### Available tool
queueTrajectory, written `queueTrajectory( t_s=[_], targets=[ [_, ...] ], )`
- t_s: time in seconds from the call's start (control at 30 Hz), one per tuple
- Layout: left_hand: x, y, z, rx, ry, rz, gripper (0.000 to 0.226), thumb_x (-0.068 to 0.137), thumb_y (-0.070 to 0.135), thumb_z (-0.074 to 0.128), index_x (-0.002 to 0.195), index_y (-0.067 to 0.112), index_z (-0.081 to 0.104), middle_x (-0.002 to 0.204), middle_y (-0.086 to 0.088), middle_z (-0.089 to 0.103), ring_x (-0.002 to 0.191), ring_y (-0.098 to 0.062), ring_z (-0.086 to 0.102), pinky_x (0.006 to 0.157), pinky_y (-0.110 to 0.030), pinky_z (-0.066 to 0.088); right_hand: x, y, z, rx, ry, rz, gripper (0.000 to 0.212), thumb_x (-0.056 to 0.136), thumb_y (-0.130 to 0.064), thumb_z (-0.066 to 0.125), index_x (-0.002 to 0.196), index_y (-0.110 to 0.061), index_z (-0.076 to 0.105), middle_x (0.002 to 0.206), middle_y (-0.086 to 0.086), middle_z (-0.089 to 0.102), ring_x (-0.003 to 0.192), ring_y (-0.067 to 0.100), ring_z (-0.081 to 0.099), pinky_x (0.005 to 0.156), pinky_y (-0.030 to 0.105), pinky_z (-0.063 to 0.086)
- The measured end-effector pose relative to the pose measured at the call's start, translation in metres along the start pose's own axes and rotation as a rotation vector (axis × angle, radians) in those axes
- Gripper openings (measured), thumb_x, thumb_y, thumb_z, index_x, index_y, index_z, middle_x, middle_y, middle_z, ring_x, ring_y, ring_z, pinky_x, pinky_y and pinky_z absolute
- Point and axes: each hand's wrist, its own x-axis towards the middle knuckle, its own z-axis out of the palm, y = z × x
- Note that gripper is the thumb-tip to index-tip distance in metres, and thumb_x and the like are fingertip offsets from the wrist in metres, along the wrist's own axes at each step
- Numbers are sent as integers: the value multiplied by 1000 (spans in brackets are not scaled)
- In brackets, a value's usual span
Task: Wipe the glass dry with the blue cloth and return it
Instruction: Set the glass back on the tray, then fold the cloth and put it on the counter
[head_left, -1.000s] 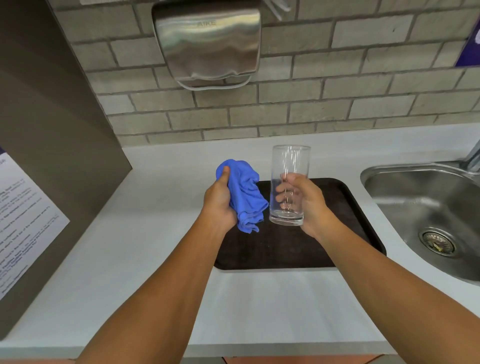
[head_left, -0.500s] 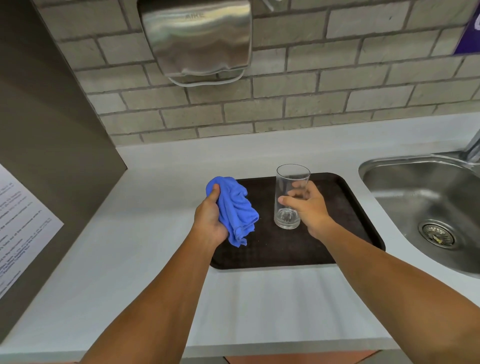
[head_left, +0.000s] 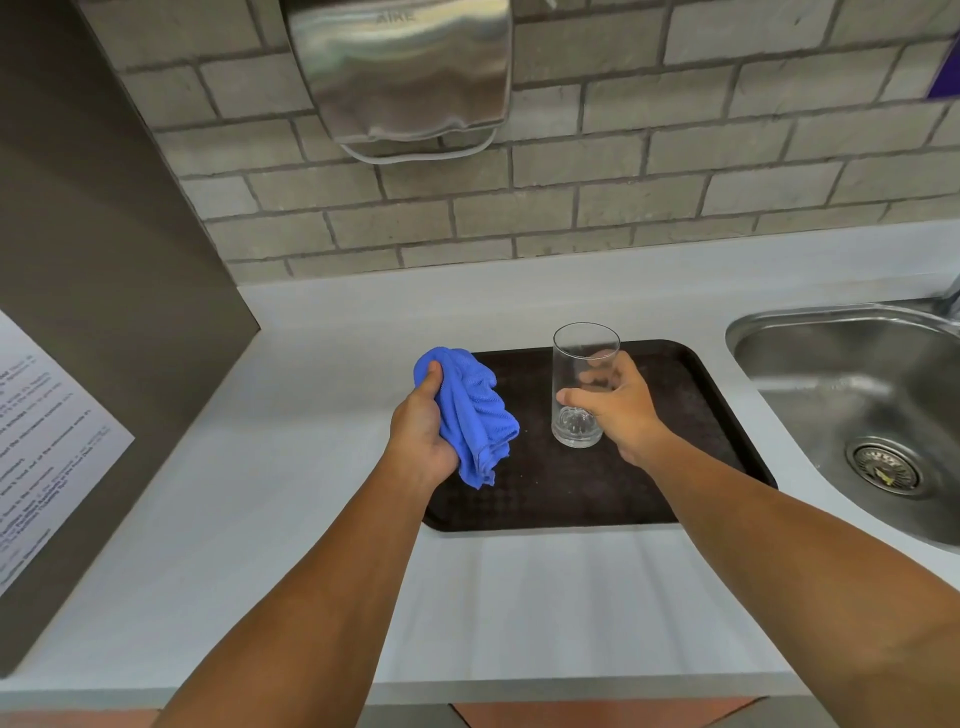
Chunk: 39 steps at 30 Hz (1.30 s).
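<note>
this looks like a shared pantry or washroom-side kitchenette in an office or institution, not a home kitchen. a stainless steel hand dryer (head_left: 400, 73) hangs on a grey brick-tile wall (head_left: 675, 171) above a plain pale countertop (head_left: 291, 467). a stainless steel sink (head_left: 852, 395) with a strainer drain (head_left: 885, 467) is set into the counter at right. a dark cafeteria-style tray (head_left: 571, 493) lies on the counter, and a printed notice (head_left: 47, 441) is stuck to the grey side panel (head_left: 104, 260) at left.
</note>
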Motion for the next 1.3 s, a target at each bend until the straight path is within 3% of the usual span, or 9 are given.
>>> queueTrajectory(
  t_s=[0.2,0.4,0.67,0.8,0.9,1.0,1.13,1.2,1.3],
  targets=[
    [1,3,-2,4,1,10,45,95,38,55,123,3,60,126,-20,62,105,-33,64,75,-45,54,3,8,0,5,-7,-7,66,65,-9,89,119,-19,55,117,11,65,112,26,65,92,48,56],
    [4,2,-4,3,-14,-6,48,94,39,55,126,3,58,129,-21,60,117,-36,59,96,-52,48,4,14,-1,-19,-16,-15,68,63,-9,90,118,-23,52,117,4,63,114,22,62,91,41,53],
    [2,2,-7,-5,-5,-10,40,94,36,56,117,4,62,123,-20,64,108,-34,64,82,-47,54,8,15,-1,-110,-50,-28,74,62,-17,92,121,-24,48,123,4,63,118,25,61,99,48,53],
    [-2,3,-7,9,-15,-17,42,94,34,57,122,3,60,124,-21,64,109,-35,63,82,-47,54,-4,11,-8,-72,-110,-40,97,53,-21,98,131,-27,40,135,2,57,122,22,58,103,44,50],
    [-4,7,-8,51,-40,-20,44,92,33,60,125,2,59,124,-21,64,110,-35,64,81,-47,54,-31,3,-7,-2,158,-148,82,58,-37,92,123,-28,44,132,-1,52,115,14,54,97,35,49],
    [-4,12,-11,120,-63,-17,43,91,30,63,124,3,60,123,-21,64,111,-36,63,88,-48,53,-65,-8,7,-12,403,-372,41,70,-40,78,92,-21,49,92,-2,54,78,13,52,74,37,50],
    [-5,19,-14,241,-139,20,36,89,23,63,121,6,61,125,-22,63,112,-35,63,99,-48,48,-92,-32,38,-58,131,-521,25,81,-26,72,70,-16,52,63,-11,53,58,4,49,60,18,43],
    [-8,25,-18,314,-218,38,37,88,19,62,123,8,60,127,-23,62,110,-36,62,99,-48,47,-89,-49,55,-73,-14,-397,16,84,-27,73,85,-16,62,79,-14,63,70,2,58,69,19,49],
    [-13,36,-27,417,-324,44,47,83,12,63,129,5,56,130,-27,58,116,-43,57,103,-52,44,-70,-75,74,59,-261,46,49,88,-31,72,131,-15,57,123,3,64,109,17,63,96,37,52]
  ],
)
